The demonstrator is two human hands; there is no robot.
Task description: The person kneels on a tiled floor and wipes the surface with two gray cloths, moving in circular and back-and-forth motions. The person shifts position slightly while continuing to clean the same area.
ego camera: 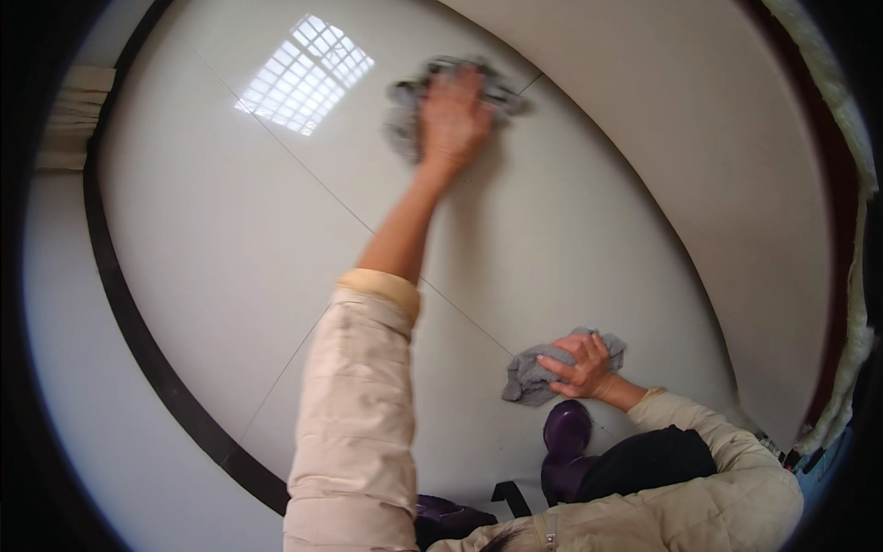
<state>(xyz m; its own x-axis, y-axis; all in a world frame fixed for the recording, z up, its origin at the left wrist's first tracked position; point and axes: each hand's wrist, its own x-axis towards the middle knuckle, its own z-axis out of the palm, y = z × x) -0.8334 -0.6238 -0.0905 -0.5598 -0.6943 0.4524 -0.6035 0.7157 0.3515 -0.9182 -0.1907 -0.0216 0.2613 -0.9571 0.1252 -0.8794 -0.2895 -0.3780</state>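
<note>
My left hand (455, 121) reaches far forward, palm down over a crumpled grey and black cloth (403, 127) on the glossy tiled floor (276, 262). Blur softens both that hand and its cloth. Closer to my body, my right hand (583, 362) has its fingers curled around a second cloth (531, 381), plain grey and bunched up. This cloth rests on the floor just ahead of a purple boot (568, 428) on my foot. The palms and the undersides of both cloths are hidden.
A black baseboard (141, 331) curves along the left wall, where a beige fabric edge (81, 117) hangs. To the right rises a cream panel (679, 138) with a dark red border (838, 207) and fluffy white material (855, 303). Another purple boot (452, 512) shows below.
</note>
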